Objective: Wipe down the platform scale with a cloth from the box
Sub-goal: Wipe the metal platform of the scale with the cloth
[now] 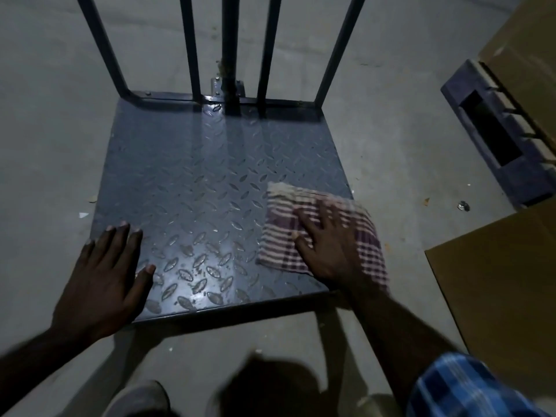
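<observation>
The platform scale (pixel 195 182) lies on the floor in the middle of the view, a dark steel plate with a raised diamond tread. A striped maroon and white cloth (pixel 285 212) lies flat on its near right corner. My right hand (pixel 334 245) presses down on the cloth with fingers spread; the cloth and hand are blurred. My left hand (pixel 105 275) rests flat on the plate's near left corner, fingers apart, holding nothing. A cardboard box (pixel 496 284) stands to the right of the scale.
A dark metal rail frame (pixel 231 49) with several upright bars rises from the scale's far edge. A dark pallet (pixel 493 130) carrying another cardboard box (pixel 529 46) sits at the far right. Small scraps lie on the grey concrete floor (pixel 45 115). My shoe (pixel 138 398) shows at the bottom.
</observation>
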### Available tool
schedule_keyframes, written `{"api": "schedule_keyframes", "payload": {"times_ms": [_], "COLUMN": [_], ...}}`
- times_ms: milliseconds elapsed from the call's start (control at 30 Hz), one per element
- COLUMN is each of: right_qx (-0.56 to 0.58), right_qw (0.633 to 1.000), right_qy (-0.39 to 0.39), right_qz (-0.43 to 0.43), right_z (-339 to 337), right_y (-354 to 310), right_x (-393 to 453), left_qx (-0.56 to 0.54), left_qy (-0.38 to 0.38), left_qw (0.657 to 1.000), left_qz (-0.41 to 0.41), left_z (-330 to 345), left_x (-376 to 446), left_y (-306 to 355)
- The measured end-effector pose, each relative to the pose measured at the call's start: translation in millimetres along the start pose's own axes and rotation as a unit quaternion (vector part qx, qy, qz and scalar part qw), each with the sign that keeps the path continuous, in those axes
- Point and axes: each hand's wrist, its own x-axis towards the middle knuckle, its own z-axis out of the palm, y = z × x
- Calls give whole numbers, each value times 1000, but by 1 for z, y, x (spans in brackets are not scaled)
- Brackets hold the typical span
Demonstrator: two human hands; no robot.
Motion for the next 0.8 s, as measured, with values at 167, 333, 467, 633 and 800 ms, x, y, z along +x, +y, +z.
{"api": "schedule_keyframes", "payload": {"times_ms": [167,333,467,633,800], "right_qx": [-9,-17,-34,-15,-24], "right_qw": [983,998,995,987,991], "right_qy": [-8,5,-5,57,32], "right_qz": [182,66,-96,151,127], "right_z": [3,4,6,12,5], "right_y": [0,-32,-54,-20,-59], "right_x": [27,61,53,63,73], "left_qx": [-7,0,0,-13,-26], "left_qy": [9,7,0,7,9], "left_qw": [1000,1000,1000,1000,999], "left_qz": [-9,-12,-8,-18,-18], "left_z": [2,4,3,4,6], "left_x": [-1,-1,-1,-1,-3], "left_y": [0,0,-2,-2,-6]}}
